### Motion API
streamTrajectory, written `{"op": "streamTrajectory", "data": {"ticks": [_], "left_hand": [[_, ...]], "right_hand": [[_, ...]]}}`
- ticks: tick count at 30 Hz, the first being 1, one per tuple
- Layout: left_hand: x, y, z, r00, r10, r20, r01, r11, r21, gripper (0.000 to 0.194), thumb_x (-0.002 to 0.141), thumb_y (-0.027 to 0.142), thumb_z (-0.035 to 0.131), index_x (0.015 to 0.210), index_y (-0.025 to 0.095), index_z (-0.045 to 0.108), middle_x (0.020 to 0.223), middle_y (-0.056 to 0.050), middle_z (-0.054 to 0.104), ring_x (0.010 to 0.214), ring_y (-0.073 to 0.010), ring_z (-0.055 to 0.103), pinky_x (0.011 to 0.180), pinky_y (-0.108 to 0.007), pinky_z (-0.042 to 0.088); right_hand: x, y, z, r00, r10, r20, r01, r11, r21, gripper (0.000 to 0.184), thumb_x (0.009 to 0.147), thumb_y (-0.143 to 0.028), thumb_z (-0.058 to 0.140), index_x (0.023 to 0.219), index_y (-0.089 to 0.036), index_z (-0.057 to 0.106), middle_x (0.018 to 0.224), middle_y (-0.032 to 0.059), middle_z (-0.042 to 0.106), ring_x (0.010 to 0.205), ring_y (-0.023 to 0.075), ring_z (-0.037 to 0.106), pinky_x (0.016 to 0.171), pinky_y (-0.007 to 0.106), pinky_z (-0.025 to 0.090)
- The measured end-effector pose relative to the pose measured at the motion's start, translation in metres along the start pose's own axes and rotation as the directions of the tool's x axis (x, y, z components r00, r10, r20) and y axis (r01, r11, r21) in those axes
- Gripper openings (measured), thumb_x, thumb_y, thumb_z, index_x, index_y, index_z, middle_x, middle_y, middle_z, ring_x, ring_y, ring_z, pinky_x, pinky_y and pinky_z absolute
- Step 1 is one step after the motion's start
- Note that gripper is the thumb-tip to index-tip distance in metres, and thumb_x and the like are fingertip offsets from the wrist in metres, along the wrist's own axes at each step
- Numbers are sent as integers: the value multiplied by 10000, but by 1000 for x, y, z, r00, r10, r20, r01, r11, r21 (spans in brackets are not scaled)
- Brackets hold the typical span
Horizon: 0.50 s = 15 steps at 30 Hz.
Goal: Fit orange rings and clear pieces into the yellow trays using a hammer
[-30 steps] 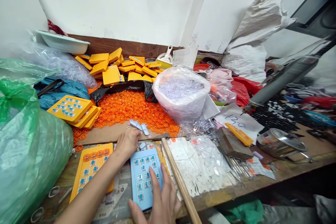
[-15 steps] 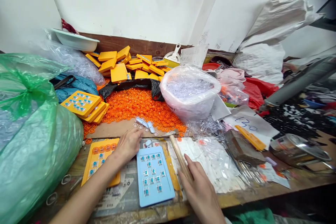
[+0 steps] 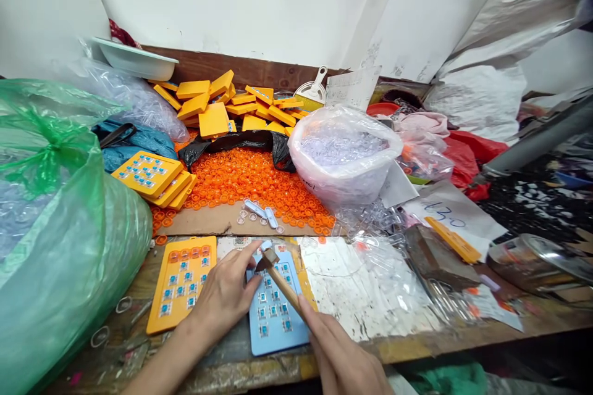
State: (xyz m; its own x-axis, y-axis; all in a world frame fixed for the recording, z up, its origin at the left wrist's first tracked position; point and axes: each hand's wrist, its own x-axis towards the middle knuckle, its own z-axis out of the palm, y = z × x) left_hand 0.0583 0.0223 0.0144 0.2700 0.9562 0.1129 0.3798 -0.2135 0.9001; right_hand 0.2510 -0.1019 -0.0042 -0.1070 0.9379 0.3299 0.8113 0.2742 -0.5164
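Note:
A light blue plate [image 3: 274,321] with small blue keys lies at the bench's front edge. My left hand [image 3: 227,293] rests on its left side, fingers stretched toward its top end. My right hand [image 3: 340,358] grips the wooden handle of a small hammer [image 3: 278,274], whose head hovers over the top of the blue plate. To the left lies an orange plate [image 3: 178,287] with blue keys and a row of orange rings.
A heap of orange rings [image 3: 250,182] covers the cardboard behind. Stacked orange plates [image 3: 152,179] sit left, more orange plates [image 3: 222,108] at the back. A white tub of clear parts [image 3: 345,157] stands right, a big green bag [image 3: 55,228] left, a metal block [image 3: 430,256] right.
My right hand took up the wooden hammer that lay right of the blue plate and swung its head over the plate. My left hand slid down onto the plate's left side.

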Motion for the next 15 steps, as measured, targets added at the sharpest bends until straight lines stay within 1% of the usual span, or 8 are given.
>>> {"op": "streamTrajectory", "data": {"ticks": [2, 4, 6, 7, 9, 11, 13, 15], "left_hand": [[0, -1, 0, 999, 32, 3, -32, 997, 67, 493, 710, 208, 644, 1196, 286, 608, 837, -40, 684, 779, -240, 613, 772, -357, 469], [-1, -2, 0, 998, 53, 13, -55, 990, 131, 500, 735, 210, 625, 1230, 267, 585, 829, -45, 680, 771, -235, 617, 754, -354, 478], [-1, -2, 1, 998, 53, 24, -56, 985, 164, 515, 751, 212, 616, 1262, 246, 559, 838, -49, 681, 775, -232, 622, 756, -354, 483], [-2, -3, 2, 999, 46, 24, -50, 984, 171, 521, 755, 213, 617, 1271, 241, 551, 841, -49, 683, 776, -230, 625, 760, -355, 485], [-4, -3, 3, 999, 30, 16, -32, 985, 171, 525, 760, 211, 620, 1278, 242, 546, 840, -47, 686, 777, -226, 630, 765, -353, 490], [-6, -4, 3, 1000, 13, 9, -15, 989, 150, 540, 762, 209, 625, 1292, 255, 532, 836, -39, 690, 782, -220, 634, 772, -346, 494], [-3, -7, -1, 1000, -12, 8, 11, 993, 118, 583, 748, 233, 656, 1311, 264, 506, 861, -33, 698, 788, -217, 640, 768, -335, 504], [8, -9, -7, 1000, -3, -25, 7, 987, 159, 503, 753, 274, 662, 1246, 246, 567, 909, -48, 705, 801, -219, 644, 774, -330, 509]], "right_hand": [[1, 1, -6, 1000, -11, 8, 11, 1000, 0, 637, 887, -71, 339, 1457, -341, 255, 1123, 46, 665, 770, 160, 714, 756, 261, 570], [2, 0, -10, 998, -37, -41, 36, 999, -4, 664, 875, -66, 404, 1456, -347, 251, 1183, 48, 644, 822, 162, 711, 798, 262, 556], [2, -1, -11, 995, -41, -90, 41, 999, -5, 646, 875, -69, 416, 1443, -349, 289, 1173, 51, 651, 847, 165, 706, 780, 249, 559], [2, -2, -11, 995, -23, -92, 23, 1000, 1, 609, 883, -80, 394, 1429, -343, 328, 1127, 53, 671, 829, 164, 707, 748, 236, 565], [2, -4, -8, 998, 34, -47, -32, 999, 35, 540, 901, -114, 339, 1390, -330, 416, 1012, 52, 705, 759, 154, 708, 678, 205, 570], [2, -4, -4, 997, 78, -15, -77, 992, 97, 504, 912, -147, 327, 1361, -331, 463, 980, 41, 711, 721, 141, 704, 684, 195, 565], [3, 0, -1, 990, 129, -51, -119, 978, 174, 462, 915, -195, 385, 1343, -337, 484, 1067, 33, 697, 822, 150, 702, 785, 218, 547], [6, 6, 1, 959, 259, -117, -223, 941, 256, 427, 899, -262, 467, 1322, -302, 514, 1187, 43, 655, 1001, 188, 661, 892, 270, 510]]}}
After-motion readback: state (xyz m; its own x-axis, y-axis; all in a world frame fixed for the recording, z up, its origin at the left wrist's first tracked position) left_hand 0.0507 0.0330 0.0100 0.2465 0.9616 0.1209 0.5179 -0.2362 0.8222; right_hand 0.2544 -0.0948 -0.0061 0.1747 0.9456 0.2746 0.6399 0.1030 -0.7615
